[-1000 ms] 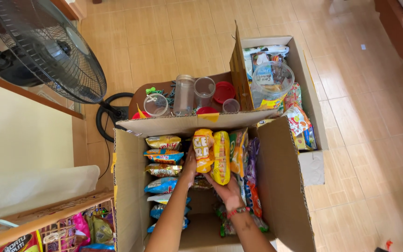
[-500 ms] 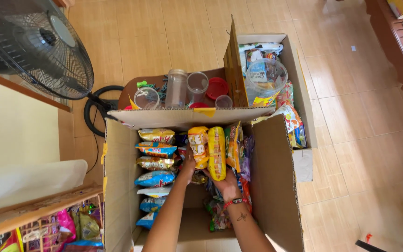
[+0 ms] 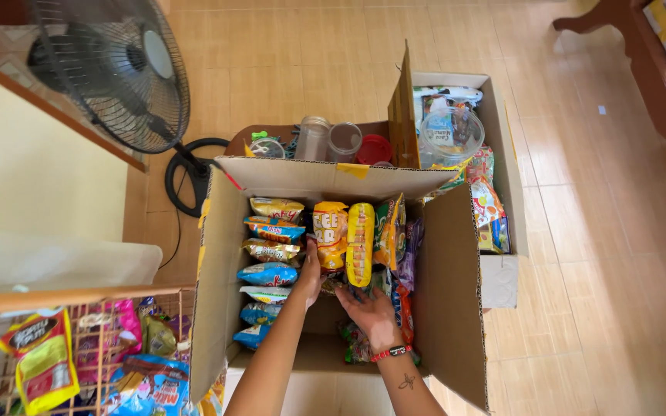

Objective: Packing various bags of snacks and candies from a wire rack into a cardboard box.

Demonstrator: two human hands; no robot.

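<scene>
Both forearms reach from the six o'clock edge up into the large open cardboard box point(image 3: 456, 300). The left hand point(image 3: 309, 275) is stretched forward, its fingers lying flat against the orange snack packet point(image 3: 331, 233) that stands upright in the middle of the box. The right hand point(image 3: 371, 312), with a red band at the wrist, curls its fingers around the lower end of the yellow snack packet point(image 3: 360, 244) just beside the orange one, toward three o'clock. At nine o'clock of the hands, a stack of seven packets point(image 3: 270, 273) lies along the box's left wall. At twelve o'clock, beyond the box, stand two clear jars point(image 3: 327, 140), and a second, smaller box point(image 3: 502, 231) sits at two o'clock.
</scene>
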